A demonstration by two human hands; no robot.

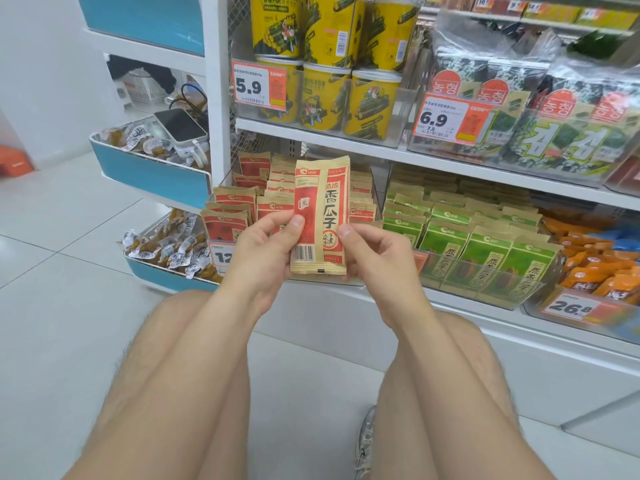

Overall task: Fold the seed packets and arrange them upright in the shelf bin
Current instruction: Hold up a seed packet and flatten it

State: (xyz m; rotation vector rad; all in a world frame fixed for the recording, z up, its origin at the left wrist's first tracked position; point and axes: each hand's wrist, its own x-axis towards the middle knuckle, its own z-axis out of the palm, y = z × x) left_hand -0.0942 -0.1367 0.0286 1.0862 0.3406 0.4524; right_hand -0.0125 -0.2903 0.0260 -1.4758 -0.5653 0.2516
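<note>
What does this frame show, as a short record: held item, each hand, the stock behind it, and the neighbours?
held item: red seed packet, upright, printed side to the camera
left hand: pinches the packet's left edge
right hand: pinches its right edge
stock behind: stocked red packets, standing upright in rows
neighbours: green seed packets at right; yellow canisters above

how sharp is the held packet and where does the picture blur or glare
Head view: the packet pinched by the left hand and right hand is sharp, print readable; head view, far right: the orange packs and price tag are smeared; head view, top right: glare whitens the plastic over the seaweed packs; light is even, shadows soft.
</note>
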